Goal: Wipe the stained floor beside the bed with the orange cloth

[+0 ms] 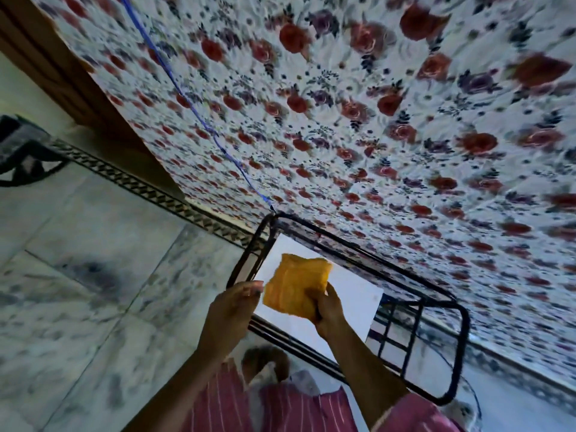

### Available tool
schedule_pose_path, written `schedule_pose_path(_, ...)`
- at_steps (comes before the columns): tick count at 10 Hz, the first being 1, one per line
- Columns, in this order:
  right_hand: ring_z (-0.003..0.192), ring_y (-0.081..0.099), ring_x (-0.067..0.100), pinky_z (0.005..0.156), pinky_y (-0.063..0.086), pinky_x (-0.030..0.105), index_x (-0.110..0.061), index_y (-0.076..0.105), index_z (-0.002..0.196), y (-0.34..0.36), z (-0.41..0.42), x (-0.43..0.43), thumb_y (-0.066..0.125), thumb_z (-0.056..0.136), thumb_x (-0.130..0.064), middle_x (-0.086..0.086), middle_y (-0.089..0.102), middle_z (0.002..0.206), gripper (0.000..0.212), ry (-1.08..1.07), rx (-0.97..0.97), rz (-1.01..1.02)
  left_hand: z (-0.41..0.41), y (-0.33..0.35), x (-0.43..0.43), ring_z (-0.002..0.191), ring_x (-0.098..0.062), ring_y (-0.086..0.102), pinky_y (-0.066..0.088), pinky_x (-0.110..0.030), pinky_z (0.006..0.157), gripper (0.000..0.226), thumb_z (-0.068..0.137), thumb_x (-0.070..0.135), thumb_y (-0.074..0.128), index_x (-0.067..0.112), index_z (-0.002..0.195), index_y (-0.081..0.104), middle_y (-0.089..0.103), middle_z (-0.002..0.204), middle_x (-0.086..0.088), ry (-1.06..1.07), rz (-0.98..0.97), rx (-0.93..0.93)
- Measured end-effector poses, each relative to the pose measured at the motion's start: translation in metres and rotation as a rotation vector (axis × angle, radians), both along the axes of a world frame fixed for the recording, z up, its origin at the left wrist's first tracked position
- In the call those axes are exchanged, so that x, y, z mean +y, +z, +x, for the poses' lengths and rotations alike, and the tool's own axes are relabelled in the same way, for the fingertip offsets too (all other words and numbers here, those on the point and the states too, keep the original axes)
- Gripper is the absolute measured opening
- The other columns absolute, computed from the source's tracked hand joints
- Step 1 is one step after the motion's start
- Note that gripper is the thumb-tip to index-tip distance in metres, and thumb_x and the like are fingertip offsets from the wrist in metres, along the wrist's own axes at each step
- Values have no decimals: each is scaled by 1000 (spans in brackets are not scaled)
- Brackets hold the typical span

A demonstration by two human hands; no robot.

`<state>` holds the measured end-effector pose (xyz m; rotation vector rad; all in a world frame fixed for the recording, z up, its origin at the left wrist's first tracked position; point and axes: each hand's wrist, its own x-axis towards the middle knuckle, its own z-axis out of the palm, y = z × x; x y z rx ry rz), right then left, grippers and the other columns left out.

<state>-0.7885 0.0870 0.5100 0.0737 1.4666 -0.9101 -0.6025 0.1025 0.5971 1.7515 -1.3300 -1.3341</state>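
Observation:
A folded orange cloth (294, 283) is held up in the air over a white board on a black metal rack (448, 310). My right hand (327, 308) grips the cloth's lower right corner. My left hand (233, 310) is at the cloth's left edge with its fingers curled; whether it touches the cloth is unclear. The marble floor (93, 275) lies to the left, with a dark smudge (96, 274) on it. The bed (374, 120), covered in a floral sheet, fills the upper right.
A blue cord (193, 107) runs across the sheet down to the rack's corner. A patterned tile border (140, 185) runs along the bed's wooden side. A dark object (21, 151) stands at the far left. My foot and striped pink clothing are below.

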Motion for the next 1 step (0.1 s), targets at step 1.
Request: schedule_pose_path(1, 125, 44, 35, 100, 36, 44, -12, 37, 139, -17, -19, 3, 37, 100, -15, 17, 49, 134, 39, -70, 47, 206, 4, -18, -13, 93, -7, 66, 47, -25, 85, 12, 74, 42, 58, 44, 84, 64, 69, 89, 22, 51, -27, 9)
